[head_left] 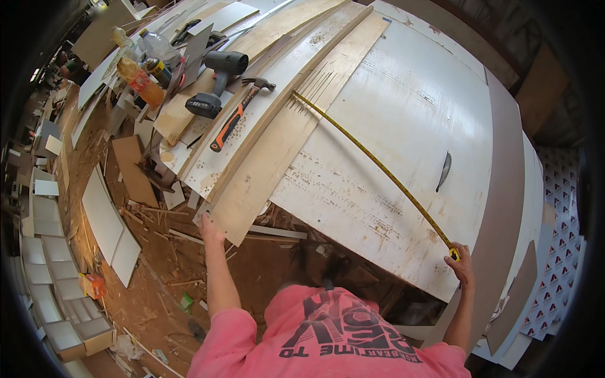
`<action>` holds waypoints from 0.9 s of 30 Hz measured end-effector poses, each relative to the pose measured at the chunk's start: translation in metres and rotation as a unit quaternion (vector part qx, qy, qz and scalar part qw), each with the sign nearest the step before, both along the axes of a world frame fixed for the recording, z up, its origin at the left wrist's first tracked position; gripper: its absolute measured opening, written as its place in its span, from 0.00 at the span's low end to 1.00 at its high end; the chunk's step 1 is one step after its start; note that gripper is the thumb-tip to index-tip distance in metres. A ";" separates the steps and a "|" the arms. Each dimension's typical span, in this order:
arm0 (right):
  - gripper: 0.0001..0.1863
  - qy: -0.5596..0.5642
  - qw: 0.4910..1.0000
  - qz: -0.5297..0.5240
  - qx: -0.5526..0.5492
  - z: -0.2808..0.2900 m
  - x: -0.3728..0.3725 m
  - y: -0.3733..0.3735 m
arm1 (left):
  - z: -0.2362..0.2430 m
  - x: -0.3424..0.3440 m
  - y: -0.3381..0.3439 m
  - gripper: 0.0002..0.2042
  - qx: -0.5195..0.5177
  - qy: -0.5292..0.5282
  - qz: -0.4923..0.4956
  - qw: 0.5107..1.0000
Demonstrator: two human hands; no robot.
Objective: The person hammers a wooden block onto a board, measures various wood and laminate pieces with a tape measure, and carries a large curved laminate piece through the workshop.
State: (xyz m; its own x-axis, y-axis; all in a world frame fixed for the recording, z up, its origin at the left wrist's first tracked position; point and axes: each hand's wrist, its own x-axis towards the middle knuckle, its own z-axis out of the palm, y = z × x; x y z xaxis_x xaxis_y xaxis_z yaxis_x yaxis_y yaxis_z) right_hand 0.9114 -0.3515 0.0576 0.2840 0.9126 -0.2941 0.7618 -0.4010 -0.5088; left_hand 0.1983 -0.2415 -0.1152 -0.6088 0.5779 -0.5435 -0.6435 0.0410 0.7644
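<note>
Left hand (210, 228) touches one board (268, 167), right (465, 267) one tape (454, 253).

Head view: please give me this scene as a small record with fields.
Left hand: touches near end of plywood strip
Right hand: holds yellow tape measure
Tape: pulled out over white panel to plywood strip
Hammer: lies left of plywood strip
Power drill: left of hammer
Saw blade: at white panel, right of tape

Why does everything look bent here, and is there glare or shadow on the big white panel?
In the head view, the fisheye lens bows straight edges and leaves dark corners; in that same view, pale glare marks the white panel, and a soft shadow lies beside the yellow tape.
</note>
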 end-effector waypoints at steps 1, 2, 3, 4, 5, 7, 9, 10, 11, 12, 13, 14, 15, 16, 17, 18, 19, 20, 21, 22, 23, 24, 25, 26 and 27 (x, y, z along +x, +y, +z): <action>0.26 -0.003 1.000 -0.005 0.007 -0.002 0.001 0.003 | 0.001 0.002 0.003 0.26 -0.012 0.005 -0.009 1.000; 0.26 -0.015 1.000 -0.003 0.011 -0.003 0.002 0.010 | 0.003 0.004 0.005 0.27 -0.024 0.009 -0.018 1.000; 0.26 -0.024 1.000 -0.003 0.014 -0.003 0.003 0.017 | 0.002 -0.002 0.003 0.27 -0.020 0.016 -0.047 0.999; 0.26 -0.036 0.999 -0.005 0.014 -0.002 0.005 0.024 | 0.000 -0.011 0.001 0.27 -0.019 0.019 -0.078 0.997; 0.26 -0.039 0.999 0.000 0.016 -0.002 0.008 0.033 | -0.003 -0.013 0.000 0.27 -0.017 0.023 -0.112 0.993; 0.25 -0.049 0.999 -0.001 0.009 -0.010 0.024 0.049 | 0.015 0.002 0.013 0.26 -0.047 0.067 -0.054 0.995; 0.25 -0.076 0.996 0.027 0.024 -0.007 0.025 0.069 | 0.044 0.018 0.018 0.26 -0.181 0.318 -0.046 0.930; 0.25 -0.067 0.997 0.024 0.012 -0.008 0.028 0.081 | 0.053 0.013 0.018 0.27 -0.174 0.416 -0.074 0.889; 0.25 -0.081 0.996 0.041 0.008 -0.011 0.031 0.092 | 0.057 0.012 0.021 0.28 -0.157 0.554 -0.061 0.816; 0.24 -0.079 0.995 0.050 0.025 -0.017 0.037 0.099 | 0.063 0.012 0.027 0.29 -0.115 0.622 -0.090 0.769; 0.24 -0.082 0.994 0.060 0.039 -0.024 0.043 0.104 | 0.083 0.027 0.036 0.30 -0.139 0.704 -0.154 0.679; 0.24 -0.100 0.992 0.076 0.034 -0.030 0.049 0.111 | 0.094 0.043 0.046 0.30 -0.125 0.726 -0.195 0.648; 0.23 -0.102 0.992 0.066 0.034 -0.039 0.053 0.115 | 0.101 0.061 0.057 0.31 -0.113 0.747 -0.230 0.614; 0.24 -0.107 0.993 0.051 0.020 -0.041 0.051 0.120 | 0.106 0.076 0.066 0.31 -0.103 0.767 -0.262 0.577; 0.24 -0.112 0.993 0.038 0.007 -0.040 0.050 0.124 | 0.108 0.092 0.075 0.32 -0.099 0.768 -0.296 0.559; 0.24 -0.115 0.993 0.036 0.014 -0.043 0.054 0.125 | 0.111 0.107 0.084 0.33 -0.091 0.789 -0.317 0.519; 0.23 -0.120 0.992 0.037 0.021 -0.047 0.056 0.126 | 0.111 0.120 0.092 0.33 -0.084 0.806 -0.336 0.479; 0.23 -0.124 0.991 0.038 0.027 -0.051 0.059 0.126 | 0.109 0.130 0.100 0.34 -0.077 0.822 -0.355 0.438; 0.23 -0.131 0.990 0.033 0.026 -0.053 0.060 0.127 | 0.105 0.140 0.108 0.34 -0.061 0.832 -0.366 0.412; 0.23 -0.139 0.990 0.030 0.025 -0.056 0.060 0.129 | 0.099 0.146 0.113 0.34 -0.045 0.841 -0.376 0.386; 0.23 -0.146 0.989 0.027 0.023 -0.058 0.061 0.130 | 0.092 0.151 0.116 0.34 -0.030 0.849 -0.385 0.360; 0.23 -0.151 0.987 0.035 0.033 -0.060 0.063 0.131 | 0.086 0.156 0.120 0.33 -0.052 0.850 -0.387 0.355; 0.22 -0.157 0.986 0.043 0.042 -0.062 0.066 0.131 | 0.079 0.160 0.123 0.32 -0.074 0.850 -0.388 0.349; 0.22 -0.162 0.984 0.052 0.051 -0.063 0.067 0.130 | 0.073 0.161 0.124 0.32 -0.096 0.850 -0.389 0.344; 0.21 -0.162 0.984 0.051 0.052 -0.059 0.064 0.130 | 0.066 0.159 0.126 0.31 -0.093 0.849 -0.388 0.347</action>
State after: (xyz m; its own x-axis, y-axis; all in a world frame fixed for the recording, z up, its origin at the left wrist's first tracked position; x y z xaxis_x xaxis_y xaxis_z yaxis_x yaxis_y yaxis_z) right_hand 0.9752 -0.2214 -0.0018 0.2534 0.9614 -0.1068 0.9240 -0.2733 -0.2675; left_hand 0.3569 -0.1159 -0.0490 0.1565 0.9769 0.1454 0.9873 -0.1510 -0.0484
